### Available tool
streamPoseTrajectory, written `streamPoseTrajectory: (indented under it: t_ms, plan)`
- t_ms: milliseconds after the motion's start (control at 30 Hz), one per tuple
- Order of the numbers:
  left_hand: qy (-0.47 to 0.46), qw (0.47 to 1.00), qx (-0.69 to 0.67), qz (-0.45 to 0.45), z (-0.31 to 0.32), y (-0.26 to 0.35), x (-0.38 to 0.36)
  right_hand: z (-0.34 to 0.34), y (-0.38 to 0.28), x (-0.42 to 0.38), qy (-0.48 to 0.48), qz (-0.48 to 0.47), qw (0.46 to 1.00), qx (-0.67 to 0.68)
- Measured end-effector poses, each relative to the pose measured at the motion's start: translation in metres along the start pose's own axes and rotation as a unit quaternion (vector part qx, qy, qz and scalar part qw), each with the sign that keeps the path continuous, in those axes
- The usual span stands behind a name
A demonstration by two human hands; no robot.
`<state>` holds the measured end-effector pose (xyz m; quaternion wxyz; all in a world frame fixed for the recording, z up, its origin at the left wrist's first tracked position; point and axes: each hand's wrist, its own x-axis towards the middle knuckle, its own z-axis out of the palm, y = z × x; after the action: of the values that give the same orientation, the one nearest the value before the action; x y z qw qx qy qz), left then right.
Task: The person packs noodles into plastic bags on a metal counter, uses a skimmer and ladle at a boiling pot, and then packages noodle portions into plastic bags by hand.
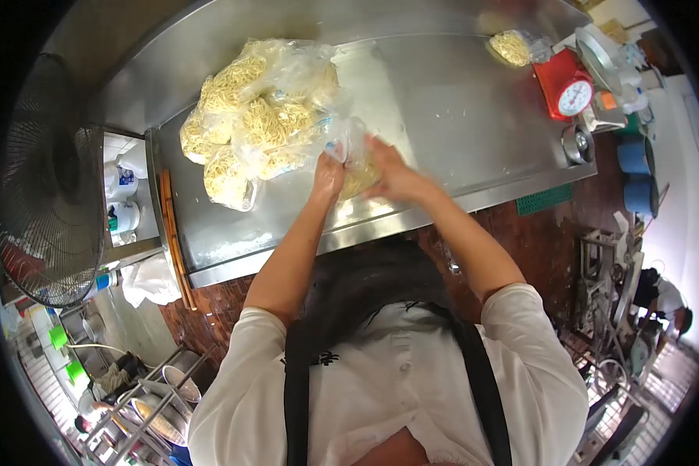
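- Step in hand, as far as can be judged: handling the mouth of a single clear bag (357,167) with yellowish food inside, at the centre of the frame near the counter's front edge.
- The left hand (330,175) appears to pinch the plastic at the bag's upper left side.
- The right hand (400,180) is blurred, its fingers spread at the bag's right side; whether they touch the plastic, I cannot tell.
- Just beside the left hand, towards the upper left, lies a heap of bagged noodles (260,124) on the metal counter (458,101).
- At the upper right, a small bag of noodles (511,48) lies near a red scale (563,85).
- Judgement: the next move calls for a steady left pinch and light right fingers, since thin plastic slips and crumples easily.
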<state>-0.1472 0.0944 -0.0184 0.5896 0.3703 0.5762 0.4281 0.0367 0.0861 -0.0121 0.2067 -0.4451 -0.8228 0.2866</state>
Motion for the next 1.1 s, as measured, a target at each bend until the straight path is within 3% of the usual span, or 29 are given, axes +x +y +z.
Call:
streamPoseTrajectory:
  t_ms: [33,67,133,200,267,333,400,467,533,633,667,700,733,767,867,900,967,1000,1033,1067,1100]
  plan:
    - [0.020,0.999,-0.031,-0.023,0.011,0.005,0.010,-0.005,-0.022,0.007,-0.085,0.024,0.994,-0.059]
    - [0.038,0.996,-0.062,-0.047,0.025,0.009,0.023,0.015,-0.023,0.011,0.002,0.044,0.999,0.009]
    - [0.074,0.982,-0.150,-0.090,0.046,0.009,0.025,0.021,-0.005,0.018,0.031,0.095,0.993,0.060]
    - [0.116,0.952,-0.264,-0.106,0.060,0.022,0.021,0.034,0.025,0.015,0.015,0.036,0.999,-0.036]
    - [0.127,0.917,-0.354,-0.135,0.059,0.025,0.017,0.022,0.029,0.017,0.039,0.016,0.998,-0.046]
    - [0.119,0.878,-0.434,-0.163,0.059,0.025,0.005,0.015,0.025,0.006,0.085,0.044,0.995,0.034]
    - [0.156,0.869,-0.441,-0.161,0.063,0.030,-0.001,0.024,0.022,0.004,0.182,0.050,0.972,0.136]
    - [0.166,0.855,-0.471,-0.139,0.061,0.035,-0.001,0.024,0.018,0.010,0.201,0.048,0.964,0.168]
    - [0.145,0.832,-0.526,-0.102,0.058,0.036,0.005,0.014,0.022,0.017,0.141,0.039,0.981,0.125]
    - [0.029,0.876,-0.479,-0.042,0.048,0.021,0.015,-0.011,0.022,0.031,0.003,0.067,0.998,-0.007]
    - [0.024,0.959,-0.281,0.038,0.046,0.036,0.002,-0.006,0.034,0.034,-0.026,0.065,0.996,-0.057]
    - [0.017,0.991,-0.069,0.118,0.044,0.048,-0.018,0.002,0.050,0.037,-0.055,0.063,0.991,-0.109]
    - [0.009,0.970,0.144,0.195,0.045,0.060,-0.039,0.006,0.063,0.040,-0.082,0.062,0.981,-0.163]
    - [0.062,0.927,0.280,0.240,0.052,0.059,-0.061,0.010,0.060,0.039,0.034,0.103,0.989,-0.097]
    - [0.079,0.848,0.481,0.210,0.079,0.000,-0.082,-0.004,0.033,0.041,-0.048,0.051,0.978,-0.199]
    - [0.113,0.848,0.437,0.278,0.074,-0.014,-0.065,0.000,0.023,0.033,0.032,0.037,0.991,-0.126]
    - [0.026,0.886,0.388,0.252,0.052,-0.014,-0.042,-0.011,0.004,0.028,0.127,-0.036,0.984,-0.124]
    - [0.018,0.892,0.352,0.283,0.046,-0.009,-0.043,-0.021,-0.006,0.028,0.172,-0.075,0.975,-0.121]
    - [0.007,0.895,0.317,0.313,0.041,0.012,-0.048,-0.031,-0.011,0.030,0.138,-0.089,0.980,-0.113]
    - [-0.101,0.936,0.235,0.242,0.019,0.004,-0.028,-0.042,-0.015,0.029,0.107,-0.102,0.984,-0.103]
    - [-0.123,0.913,0.311,0.235,0.001,0.015,-0.006,-0.054,-0.021,0.028,0.073,-0.112,0.987,-0.091]
